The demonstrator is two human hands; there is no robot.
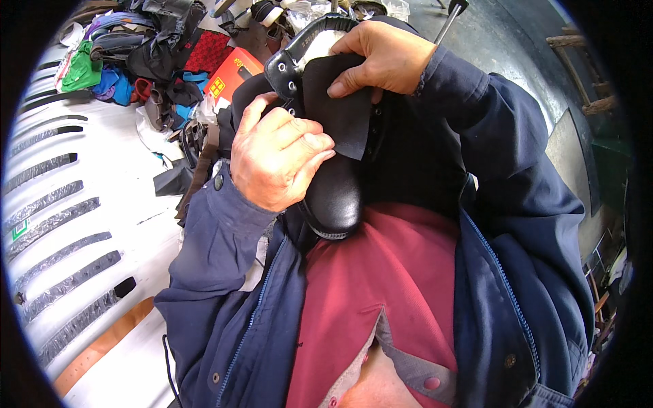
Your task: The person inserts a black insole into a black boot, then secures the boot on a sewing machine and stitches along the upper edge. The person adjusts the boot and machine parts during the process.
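A black leather lace-up shoe point(335, 200) rests against my lap, its rounded toe pointing toward me. Metal eyelets line its left flap point(286, 71), and pale fleecy lining point(321, 46) shows in the opening. Over the opening lies a flat black piece point(338, 112), perhaps the tongue; whether it is attached is hidden. My right hand point(389, 58) pinches its upper right part, thumb on top. On the left side of the shoe, my left hand point(279, 156) is closed with bent fingers, the fingertips at the edge of the black piece and the index finger by the eyelets.
To the left, a white surface point(146, 224) carries a row of dark wrapped straps point(54, 197) and a brown strap point(102, 347). Beyond it are an orange-red box point(235, 75), a green bag point(80, 68) and heaped cloth and scraps. A wooden frame point(585, 75) stands at far right.
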